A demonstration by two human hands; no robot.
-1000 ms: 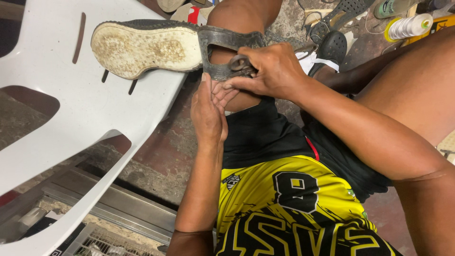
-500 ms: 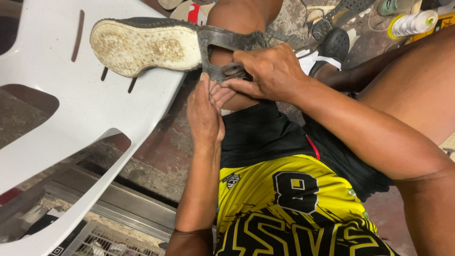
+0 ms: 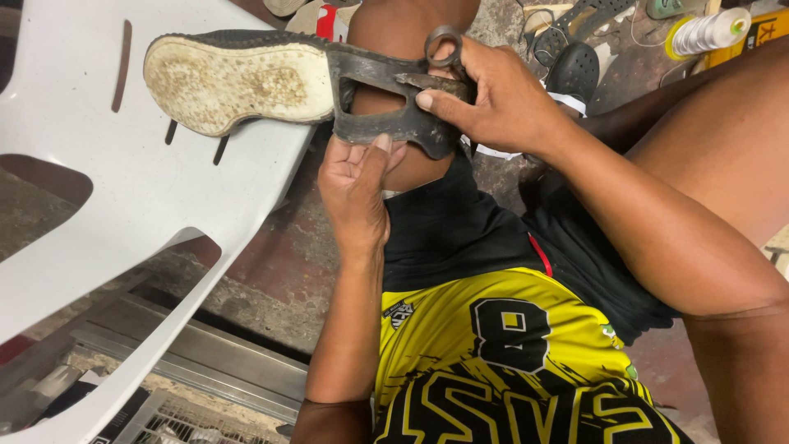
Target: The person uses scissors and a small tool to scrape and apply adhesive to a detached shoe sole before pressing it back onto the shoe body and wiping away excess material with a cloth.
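Observation:
A worn shoe sole (image 3: pixel 246 82), pale and dirty at the front with a dark cut-out heel part, lies across my raised knee. My left hand (image 3: pixel 355 185) holds the heel part from below, thumb pressed on its lower edge. My right hand (image 3: pixel 493 103) grips metal scissors (image 3: pixel 440 62), one finger loop showing above my fingers, the blade laid against the heel part's inner edge. I wear black shorts and a yellow and black jersey.
A white plastic chair (image 3: pixel 107 197) fills the left side, right under the sole's front. A spool of white thread (image 3: pixel 707 33), a dark shoe (image 3: pixel 575 70) and sole scraps lie on the floor at the top right. A metal rail runs along the bottom left.
The view has closed in on the sole. My right hand has shifted up along the heel part, and the scissors' loop now shows above my fingers. My left hand stays under the heel.

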